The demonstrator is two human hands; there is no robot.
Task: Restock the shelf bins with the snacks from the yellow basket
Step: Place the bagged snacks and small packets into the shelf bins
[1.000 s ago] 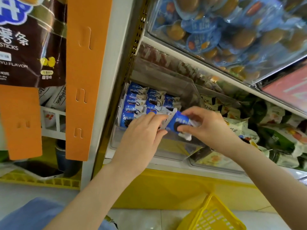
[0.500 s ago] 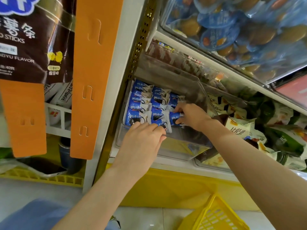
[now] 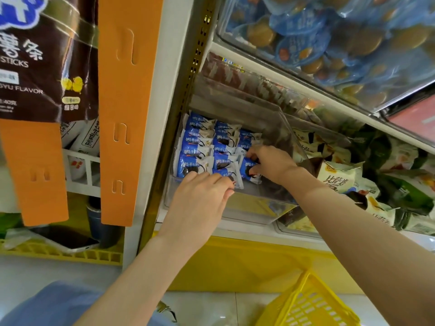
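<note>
**Hands at the clear bin, working the front row of blue packets**

Right hand [image 3: 270, 164]: reaches in over the bin's front wall, thumb and fingers curled round one blue packet [image 3: 249, 166], pinching it at the right end of the front row. The packet is glossy film with a white crimped edge and a dark round cookie printed on it.

Left hand [image 3: 200, 203]: palm down at the front wall, fingers slightly bent. Its fingertips lie on the middle front packet [image 3: 224, 174], which is tilted with its white end seam sticking out. Cannot tell whether they pinch it or only press on it.

Clear bin [image 3: 259, 196]: rigid transparent plastic with straight walls, on the lower shelf against the perforated gold upright [image 3: 200, 55]. The packet rows [image 3: 195, 149] inside stand in three columns, overlapped like shingles.

Yellow basket [image 3: 306, 302]: slotted plastic lattice on the tiled floor, bottom right. Only a corner is in view and its contents are not visible.

Neighbours:
- Neighbouring bin [image 3: 336, 182], just to the right: loose white and green pillow packs.
- Upper bin [image 3: 329, 43]: round cups with blue film lids.
- Orange hanging strips [image 3: 127, 102], left of the shelf: flat, with punched slots.
- Brown snack bag [image 3: 47, 55]: glossy, hanging far left.
</note>
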